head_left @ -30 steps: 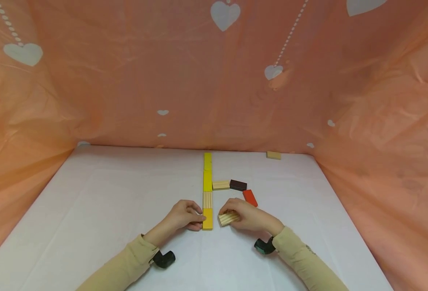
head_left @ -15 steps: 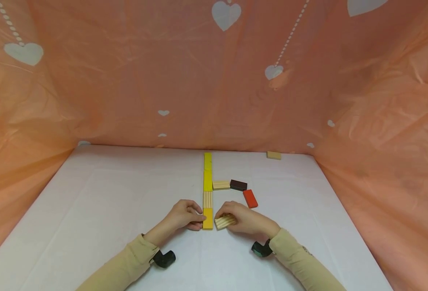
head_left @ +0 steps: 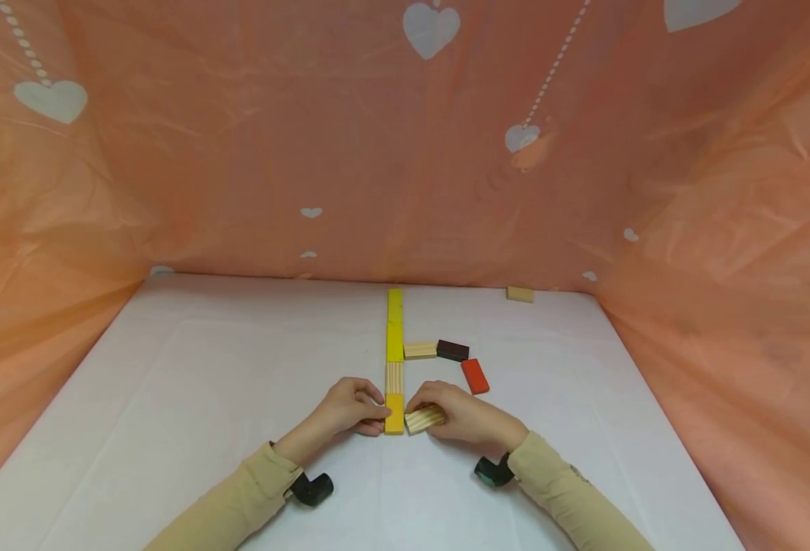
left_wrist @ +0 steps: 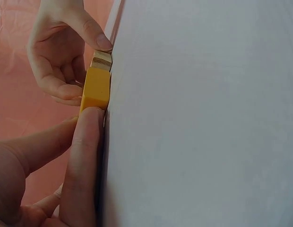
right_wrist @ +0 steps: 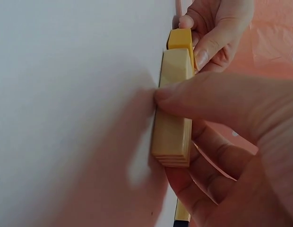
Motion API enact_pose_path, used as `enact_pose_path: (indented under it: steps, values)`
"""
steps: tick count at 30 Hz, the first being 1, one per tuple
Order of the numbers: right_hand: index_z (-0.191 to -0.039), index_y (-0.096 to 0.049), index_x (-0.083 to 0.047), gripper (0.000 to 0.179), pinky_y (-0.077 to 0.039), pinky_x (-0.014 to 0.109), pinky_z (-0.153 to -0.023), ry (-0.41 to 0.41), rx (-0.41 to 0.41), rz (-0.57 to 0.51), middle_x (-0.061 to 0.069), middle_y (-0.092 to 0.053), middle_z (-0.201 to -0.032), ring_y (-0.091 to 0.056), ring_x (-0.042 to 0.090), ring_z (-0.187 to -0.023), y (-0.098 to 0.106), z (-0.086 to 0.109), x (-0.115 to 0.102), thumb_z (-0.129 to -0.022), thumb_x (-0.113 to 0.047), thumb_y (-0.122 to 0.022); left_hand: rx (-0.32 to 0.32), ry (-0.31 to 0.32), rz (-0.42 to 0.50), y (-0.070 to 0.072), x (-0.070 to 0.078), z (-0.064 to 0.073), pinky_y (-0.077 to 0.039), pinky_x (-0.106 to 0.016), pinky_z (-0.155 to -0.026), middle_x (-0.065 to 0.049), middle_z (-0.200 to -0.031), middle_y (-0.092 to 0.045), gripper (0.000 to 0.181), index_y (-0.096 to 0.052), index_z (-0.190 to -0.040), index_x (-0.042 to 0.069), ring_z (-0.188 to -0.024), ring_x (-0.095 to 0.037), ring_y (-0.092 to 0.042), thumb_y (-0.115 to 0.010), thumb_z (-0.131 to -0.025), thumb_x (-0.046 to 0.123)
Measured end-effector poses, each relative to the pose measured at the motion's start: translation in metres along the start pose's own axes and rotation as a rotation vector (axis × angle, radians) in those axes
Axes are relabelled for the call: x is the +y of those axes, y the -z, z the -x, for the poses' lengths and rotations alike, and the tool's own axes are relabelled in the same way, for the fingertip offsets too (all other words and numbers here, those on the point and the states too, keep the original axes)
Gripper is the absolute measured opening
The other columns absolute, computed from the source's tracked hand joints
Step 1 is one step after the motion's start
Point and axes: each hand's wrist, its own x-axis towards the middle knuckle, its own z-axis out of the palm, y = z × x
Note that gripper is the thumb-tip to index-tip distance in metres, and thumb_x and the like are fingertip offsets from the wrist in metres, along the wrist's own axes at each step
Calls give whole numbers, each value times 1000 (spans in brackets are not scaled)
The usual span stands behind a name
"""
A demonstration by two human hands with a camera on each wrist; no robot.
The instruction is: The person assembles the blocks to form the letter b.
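In the head view, the left hand (head_left: 346, 407) holds the orange-yellow wooden block (head_left: 394, 414) at the near end of a straight row. Its thumb is on the top face and a finger is against the left side. The right hand (head_left: 463, 413) grips a striped natural wooden block (head_left: 424, 419) between thumb and fingers. That block lies slantwise, its left end at the orange-yellow block's right side. In the right wrist view, the thumb presses the long side of the natural block (right_wrist: 172, 113), and the orange-yellow block (right_wrist: 180, 39) is just beyond. The fingertips behind the natural block are partly hidden.
The row continues away with a striped block (head_left: 394, 378) and yellow blocks (head_left: 395, 329). A natural block (head_left: 420, 350), a dark brown block (head_left: 453, 350) and a red block (head_left: 475, 376) curve off to its right. A lone block (head_left: 520, 295) lies at the table's (head_left: 239, 344) back edge.
The right hand has moved left and slightly nearer with the natural block, bringing it up to the orange-yellow block and away from the red one. The left hand keeps its place.
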Motion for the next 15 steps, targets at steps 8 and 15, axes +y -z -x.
enact_pose_path:
  steps: [8,15]
  values:
    - [-113,-64,-16,34,-48,22,-89,2,0,-10,-10,-57,-107,-52,6,-97,1,0,-1,-84,0,-67,2,-7,0,0,-1,0,-60,-32,-55,-14,-71,-65,23,-58,-98,-8,-57,-18,-66,-72,-83,0]
    - [-115,-63,-16,35,-47,24,-92,28,8,-23,-8,-59,-110,-53,7,-100,4,1,4,-83,-5,-72,0,-6,1,0,1,1,-60,-32,-55,-13,-70,-65,23,-58,-98,-8,-56,-18,-65,-73,-83,1]
